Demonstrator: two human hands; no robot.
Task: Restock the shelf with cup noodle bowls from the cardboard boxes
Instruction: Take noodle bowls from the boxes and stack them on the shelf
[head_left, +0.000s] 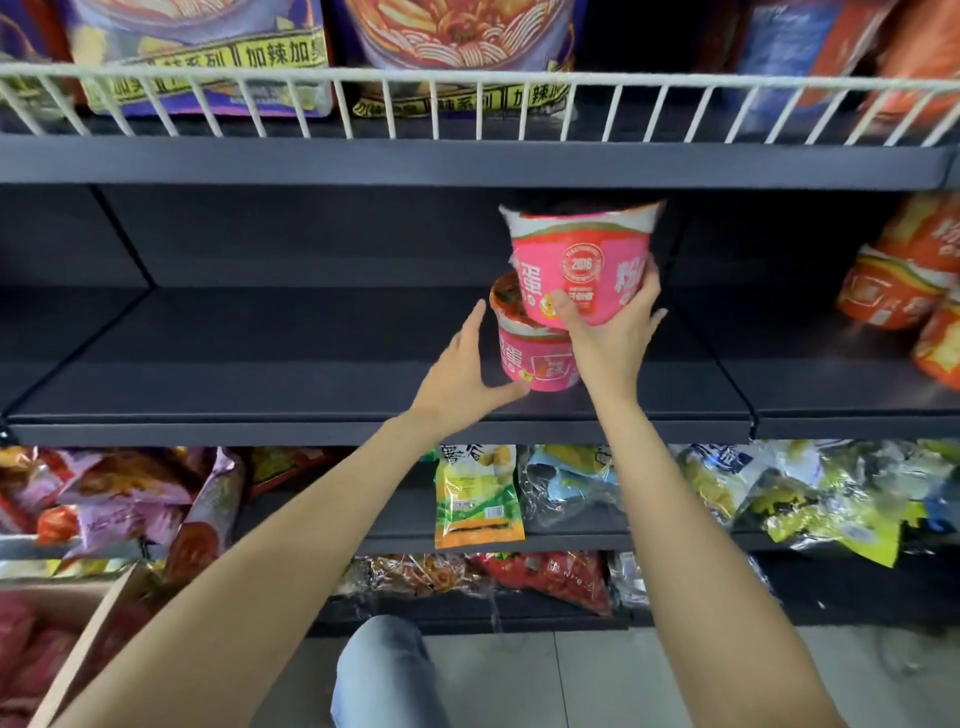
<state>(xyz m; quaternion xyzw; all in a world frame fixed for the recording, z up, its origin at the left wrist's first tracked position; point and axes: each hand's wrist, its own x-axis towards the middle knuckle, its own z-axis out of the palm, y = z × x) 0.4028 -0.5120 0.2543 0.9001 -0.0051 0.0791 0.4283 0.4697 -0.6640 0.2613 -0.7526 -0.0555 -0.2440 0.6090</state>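
The upper bowl (582, 265) sits in my right hand (613, 343), upright with its lid up, its long axis vertical and its base hanging just above the lid of the lower bowl (537, 358), a little to the right of centre. That offset is what the next move turns on: I judge the upper bowl has to go slightly left and straight down to stack squarely. My right fingers (649, 280) wrap the bowl's right flank and the thumb presses its front face, so that hand is clamped on it from below and in front, with the bowl rising away from the palm toward the back of the shelf (311, 384).

The lower bowl stands on the shelf, touching my left thumb, which lies against its lower left edge. The left hand (462, 374) is spread, its fingers (475, 325) straight and apart, just left of the bowl's side; they steady it and grip nothing. The lower bowl lies directly right of those fingers, so the left hand is nearer it and the right is nearer the top one.

Orange bowls (893, 280) stand well off to the right on the same level. Below left, the corner of a box (88, 623) shows, holding reddish packs that are too blurred to name.
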